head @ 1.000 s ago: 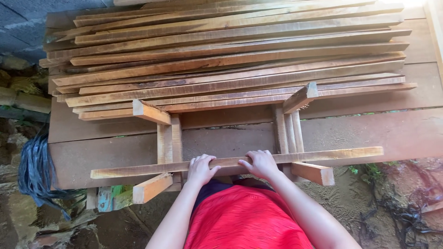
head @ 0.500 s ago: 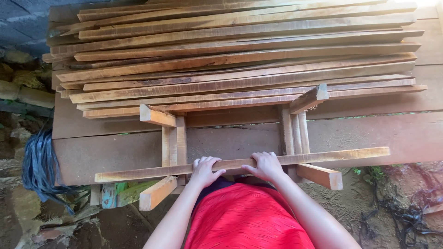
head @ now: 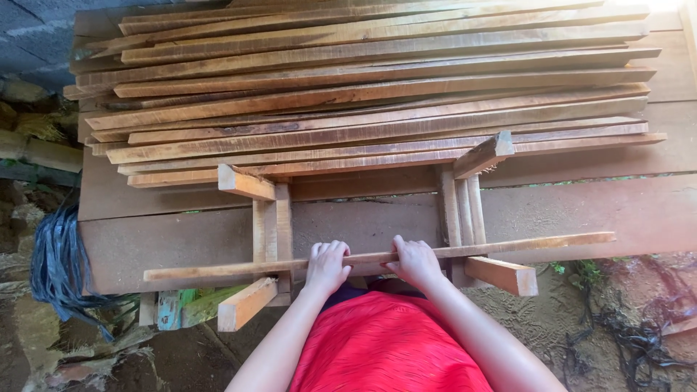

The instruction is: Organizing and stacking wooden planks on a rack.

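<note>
Slat middle under both hands; plank stack cut off above.

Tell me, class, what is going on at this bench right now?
A person in a red top stands at a rough wooden bench and grips one long thin wooden strip with both hands, the left hand and the right hand close together near its middle. The strip lies crosswise over two wooden rack frames, one on the left and one on the right. Behind them sits a big stack of similar strips. A bundle of dark plastic strapping hangs off the bench's left end.
</note>
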